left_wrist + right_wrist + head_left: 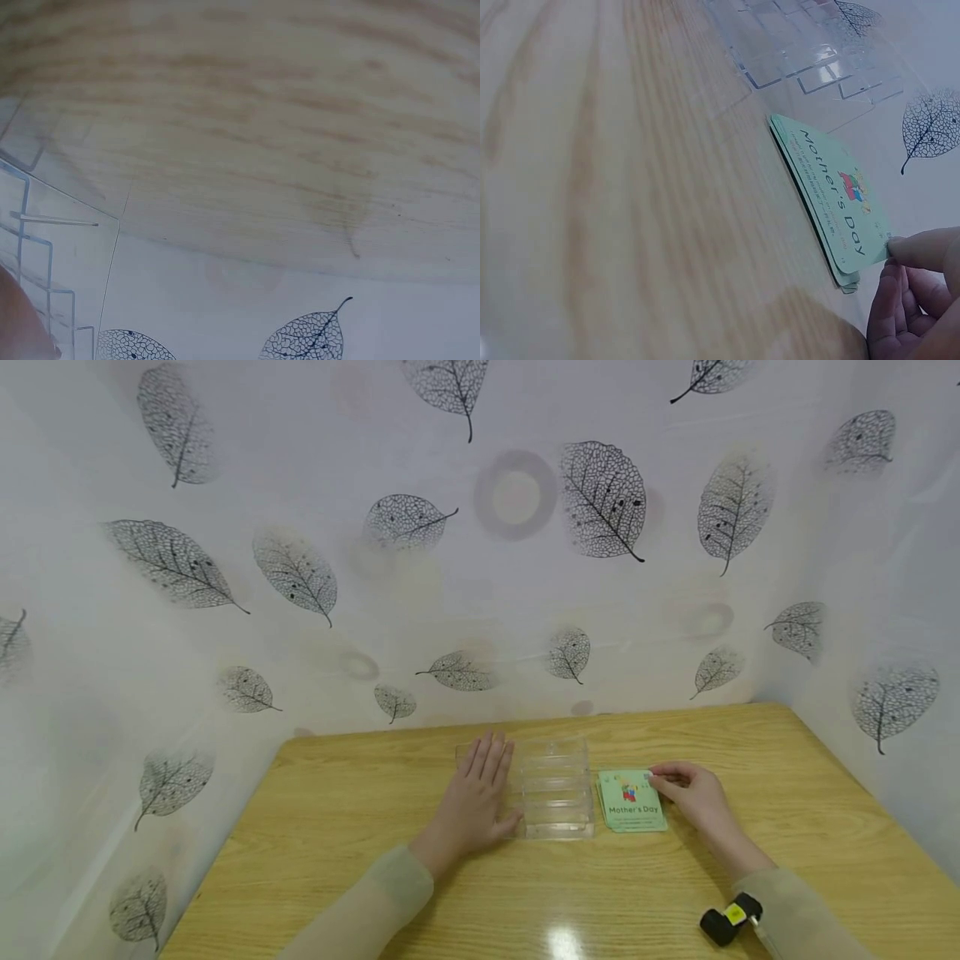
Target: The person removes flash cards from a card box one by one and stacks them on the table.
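A clear stepped plastic rack sits on the table, its tiers facing the person. My left hand rests against its left side with fingers straight. Just right of the rack lies a small stack of green cards, the top one a "Mother's Day" card with a small colourful figure. Thumb and fingers of my right hand pinch that card at its upper right corner. In the right wrist view the card overlaps the others beneath it. The left wrist view catches the rack's stepped edge and a sliver of the hand.
The wooden table reaches back to a pale cloth wall printed with skeleton leaves, which also closes off both sides. A black device with a yellow mark is strapped at the right wrist.
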Tool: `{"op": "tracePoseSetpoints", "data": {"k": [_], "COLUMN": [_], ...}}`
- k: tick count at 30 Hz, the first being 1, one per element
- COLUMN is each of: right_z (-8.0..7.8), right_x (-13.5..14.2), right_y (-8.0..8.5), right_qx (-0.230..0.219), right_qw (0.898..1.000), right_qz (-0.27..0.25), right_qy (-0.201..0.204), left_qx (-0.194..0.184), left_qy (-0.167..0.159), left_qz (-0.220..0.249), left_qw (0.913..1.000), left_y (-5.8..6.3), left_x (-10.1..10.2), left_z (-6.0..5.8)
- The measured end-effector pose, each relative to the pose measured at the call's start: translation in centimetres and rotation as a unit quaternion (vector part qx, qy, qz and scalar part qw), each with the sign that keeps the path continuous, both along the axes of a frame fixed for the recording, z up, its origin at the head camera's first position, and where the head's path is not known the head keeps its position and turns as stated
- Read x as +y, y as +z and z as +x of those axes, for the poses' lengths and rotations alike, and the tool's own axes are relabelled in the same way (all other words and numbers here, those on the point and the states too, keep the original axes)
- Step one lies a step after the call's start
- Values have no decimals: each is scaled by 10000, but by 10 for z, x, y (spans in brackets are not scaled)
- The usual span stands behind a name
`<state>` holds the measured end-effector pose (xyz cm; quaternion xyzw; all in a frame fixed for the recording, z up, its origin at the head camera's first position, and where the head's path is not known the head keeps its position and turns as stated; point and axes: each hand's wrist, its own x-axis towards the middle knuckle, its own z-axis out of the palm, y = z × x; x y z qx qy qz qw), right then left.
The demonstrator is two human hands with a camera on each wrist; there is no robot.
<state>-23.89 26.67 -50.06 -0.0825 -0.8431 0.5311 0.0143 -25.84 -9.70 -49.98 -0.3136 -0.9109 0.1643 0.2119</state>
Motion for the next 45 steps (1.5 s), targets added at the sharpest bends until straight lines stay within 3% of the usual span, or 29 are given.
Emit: {"op": "tracePoseSetpoints", "data": {"k": [16, 26, 45], "right_z": [-1, -1, 1], "right_x": [0, 4, 3], "right_y": [0, 1, 5], "right_qx": [136, -125, -127], "right_qw": [9998, 9994, 9990], "right_qz": [116, -265, -416], "right_qy": [-90, -187, -130], "left_qx": [-82, -46, 7], "left_qy": [38, 6, -74], "left_qz": [12, -24, 87], "left_qw": [10000, 10000, 9999], "left_y": [1, 1, -3], "left_x": [1, 2, -3], "left_z": [0, -2, -2]}}
